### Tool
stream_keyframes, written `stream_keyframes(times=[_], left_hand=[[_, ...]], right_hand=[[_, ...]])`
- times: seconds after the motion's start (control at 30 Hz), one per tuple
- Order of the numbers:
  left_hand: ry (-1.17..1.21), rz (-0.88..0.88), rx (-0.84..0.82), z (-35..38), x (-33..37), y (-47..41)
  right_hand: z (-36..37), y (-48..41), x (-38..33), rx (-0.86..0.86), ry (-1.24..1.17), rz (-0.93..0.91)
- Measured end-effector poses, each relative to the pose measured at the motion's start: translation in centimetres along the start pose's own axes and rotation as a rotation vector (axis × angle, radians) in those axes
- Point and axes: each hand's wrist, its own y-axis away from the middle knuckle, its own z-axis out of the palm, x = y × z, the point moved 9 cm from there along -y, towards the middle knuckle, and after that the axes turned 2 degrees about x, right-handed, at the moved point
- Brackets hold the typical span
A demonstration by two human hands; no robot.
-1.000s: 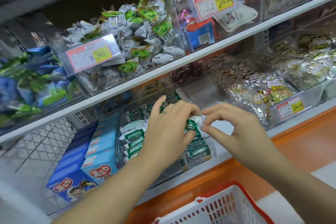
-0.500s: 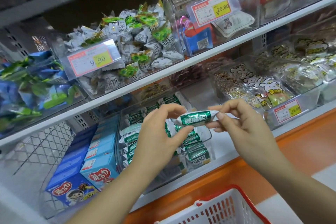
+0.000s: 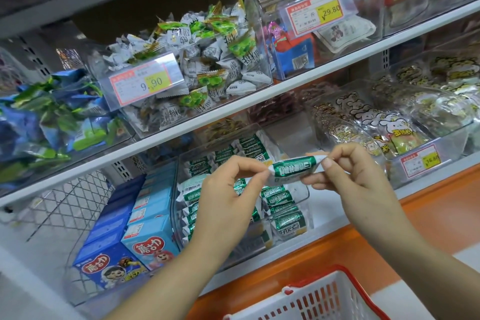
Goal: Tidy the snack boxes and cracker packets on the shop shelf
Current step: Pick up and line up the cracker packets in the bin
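Note:
A green-and-white cracker packet is held level in the air above a clear bin on the lower shelf. My left hand pinches the packet's left end and my right hand pinches its right end. More green packets stand in rows inside the bin, partly hidden by my left hand. Left of the bin, blue snack boxes stand in rows on the same shelf.
The upper shelf holds a clear bin of white and green sweets with a 9.90 price tag. Bagged snacks fill a bin at the right. A red-and-white shopping basket sits below the orange shelf front.
Both hands lifted one green packet out of the bin and now hold it by its ends above the bin. The packet has risen slightly and moved right.

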Motion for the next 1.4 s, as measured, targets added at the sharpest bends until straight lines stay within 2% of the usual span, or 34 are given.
stream_keyframes(times=[0.27,0.37,0.43,0.5,0.6,0.77,0.97,1.1,1.17,1.3,1.4], left_hand=[[0.190,-0.368,0.102,0.0,-4.8,-0.5],[0.309,-0.488,0.052,1.2,-6.1,0.0],[0.410,-0.606,-0.050,2.8,-6.6,0.8],[0.518,-0.749,-0.152,4.3,-6.9,1.9],[0.741,-0.943,-0.214,5.7,-6.8,3.6],[0.853,-1.062,-0.216,6.1,-7.0,4.8],[0.861,-1.117,-0.211,5.9,-6.8,5.2],[0.862,-1.110,-0.207,5.6,-7.0,5.0],[0.818,-1.069,-0.214,5.3,-7.1,4.7],[0.580,-0.849,-0.224,3.9,-7.0,3.3],[0.524,-0.741,-0.195,3.1,-6.7,2.7]], right_hand=[[1.6,0.7,0.9,-0.179,0.073,0.166],[0.9,0.5,1.6,-0.120,0.071,0.221],[0.4,0.4,2.6,-0.087,0.072,0.282],[0.1,0.5,3.4,-0.073,0.022,0.344],[-0.1,0.8,4.2,-0.019,-0.126,0.439],[0.5,1.8,5.5,0.028,-0.420,0.649],[1.3,3.2,6.5,0.082,-0.621,0.911],[1.5,3.3,6.4,0.072,-0.638,0.929],[1.2,2.8,6.0,0.045,-0.566,0.855],[-0.6,0.8,4.3,-0.062,-0.032,0.521],[-0.6,0.4,3.1,-0.090,0.023,0.428]])
